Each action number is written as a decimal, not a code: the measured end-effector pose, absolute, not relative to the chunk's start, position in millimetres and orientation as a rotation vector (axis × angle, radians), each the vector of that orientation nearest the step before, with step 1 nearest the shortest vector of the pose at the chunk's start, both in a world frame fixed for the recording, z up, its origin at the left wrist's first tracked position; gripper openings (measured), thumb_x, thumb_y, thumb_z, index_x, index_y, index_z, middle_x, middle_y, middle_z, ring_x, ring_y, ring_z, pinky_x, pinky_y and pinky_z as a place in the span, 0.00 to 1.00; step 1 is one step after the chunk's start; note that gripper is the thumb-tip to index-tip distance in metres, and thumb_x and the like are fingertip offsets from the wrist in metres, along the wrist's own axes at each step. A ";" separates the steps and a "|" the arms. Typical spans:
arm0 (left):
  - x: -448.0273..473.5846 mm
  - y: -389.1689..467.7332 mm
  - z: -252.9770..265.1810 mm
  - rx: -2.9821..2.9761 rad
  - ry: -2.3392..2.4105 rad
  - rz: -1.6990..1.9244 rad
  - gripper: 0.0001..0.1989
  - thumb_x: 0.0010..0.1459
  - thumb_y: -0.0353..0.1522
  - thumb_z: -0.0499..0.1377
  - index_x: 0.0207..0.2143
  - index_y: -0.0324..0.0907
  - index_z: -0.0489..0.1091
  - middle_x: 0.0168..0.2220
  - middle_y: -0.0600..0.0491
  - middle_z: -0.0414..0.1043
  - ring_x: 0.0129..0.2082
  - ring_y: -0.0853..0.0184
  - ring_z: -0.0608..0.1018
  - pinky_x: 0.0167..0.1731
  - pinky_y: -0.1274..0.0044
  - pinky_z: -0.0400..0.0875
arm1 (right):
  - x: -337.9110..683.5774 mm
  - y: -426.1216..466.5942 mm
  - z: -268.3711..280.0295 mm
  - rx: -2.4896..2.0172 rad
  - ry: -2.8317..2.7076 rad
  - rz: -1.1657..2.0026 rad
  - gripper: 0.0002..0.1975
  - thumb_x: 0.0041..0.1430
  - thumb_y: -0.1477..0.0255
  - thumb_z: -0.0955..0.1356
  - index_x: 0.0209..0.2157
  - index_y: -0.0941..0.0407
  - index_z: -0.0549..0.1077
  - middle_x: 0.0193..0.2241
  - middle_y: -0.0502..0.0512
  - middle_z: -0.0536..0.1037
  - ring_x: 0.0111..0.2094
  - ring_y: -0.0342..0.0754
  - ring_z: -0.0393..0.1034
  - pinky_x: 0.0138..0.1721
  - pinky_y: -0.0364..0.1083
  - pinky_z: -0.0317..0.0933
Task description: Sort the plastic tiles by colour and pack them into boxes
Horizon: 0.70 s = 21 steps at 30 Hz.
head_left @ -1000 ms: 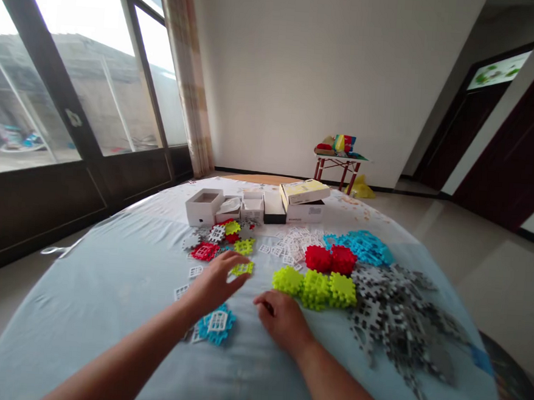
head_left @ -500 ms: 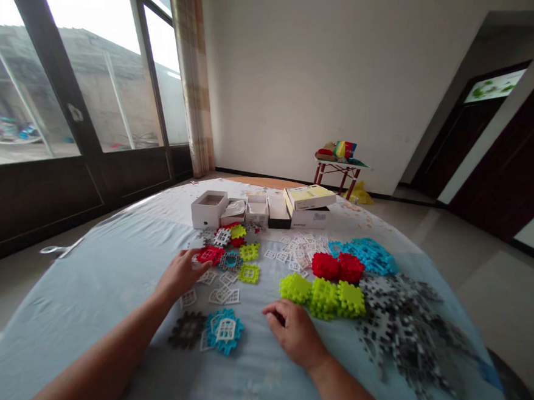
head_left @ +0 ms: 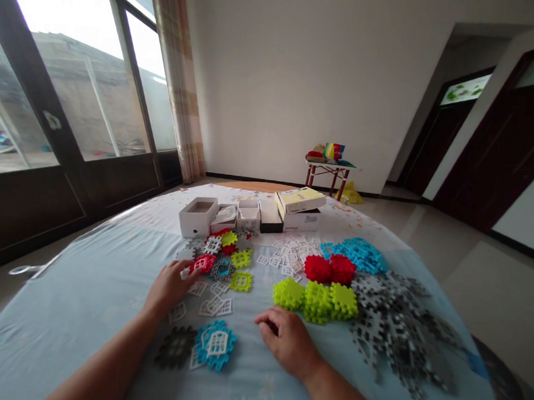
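My left hand (head_left: 170,286) reaches to the near-left edge of a red notched building tile (head_left: 203,263) with a white window piece in it. Its thumb and fingers close around that edge. Beside this tile lies a grey notched tile with a blue middle (head_left: 222,270), with lime green tiles (head_left: 241,281) to its right. My right hand (head_left: 287,340) rests on the cloth, fingers curled in, nothing visible in them. It is just in front of the lime green stacks (head_left: 317,301). Nearer me, a blue tile (head_left: 225,354) carries white window pieces, next to a dark grey tile (head_left: 177,347).
Open white boxes (head_left: 198,216) and a yellow-lidded box (head_left: 300,200) stand at the back. Loose white window pieces (head_left: 291,250), red stacks (head_left: 330,268), a blue pile (head_left: 359,254) and a large grey pile (head_left: 395,331) spread over the right side of the cloth-covered table (head_left: 100,286).
The whole view has shifted a little, so things appear slightly lower and further left. My left hand stays at the red tile; my right hand keeps its curled pose on the cloth.
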<state>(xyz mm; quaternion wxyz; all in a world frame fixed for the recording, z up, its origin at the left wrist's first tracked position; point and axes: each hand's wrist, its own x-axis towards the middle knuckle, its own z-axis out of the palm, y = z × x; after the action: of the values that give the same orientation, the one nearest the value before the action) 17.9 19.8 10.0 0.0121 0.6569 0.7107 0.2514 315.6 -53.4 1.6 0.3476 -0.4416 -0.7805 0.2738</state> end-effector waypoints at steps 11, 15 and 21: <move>22.1 36.2 15.5 1.985 1.976 0.990 0.21 0.49 0.49 0.55 0.35 0.45 0.75 0.36 0.50 0.77 0.38 0.59 0.75 0.39 0.73 0.65 | 313.4 -50.7 -0.1 -1.169 -2.023 0.683 0.10 0.54 0.77 0.63 0.34 0.55 0.76 0.30 0.52 0.77 0.33 0.43 0.71 0.37 0.39 0.60; 25.3 28.3 25.3 1.548 1.863 1.216 0.26 0.45 0.52 0.56 0.34 0.40 0.75 0.27 0.51 0.77 0.28 0.63 0.76 0.30 0.76 0.68 | 312.6 -50.7 0.3 -1.170 -2.033 0.685 0.10 0.54 0.76 0.63 0.34 0.55 0.76 0.31 0.51 0.77 0.34 0.44 0.71 0.38 0.39 0.60; 11.2 26.6 23.3 1.527 2.027 1.110 0.26 0.45 0.51 0.54 0.33 0.39 0.74 0.25 0.49 0.76 0.26 0.62 0.76 0.27 0.75 0.69 | 312.7 -52.0 0.9 -1.177 -2.034 0.691 0.10 0.55 0.76 0.63 0.34 0.54 0.76 0.30 0.51 0.77 0.33 0.44 0.71 0.37 0.40 0.60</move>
<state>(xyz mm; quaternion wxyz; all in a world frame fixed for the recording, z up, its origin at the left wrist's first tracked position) 11.2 26.6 23.3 0.1847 0.5417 0.7193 0.3937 312.7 -52.0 0.9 0.3389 -0.4521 -0.7812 0.2654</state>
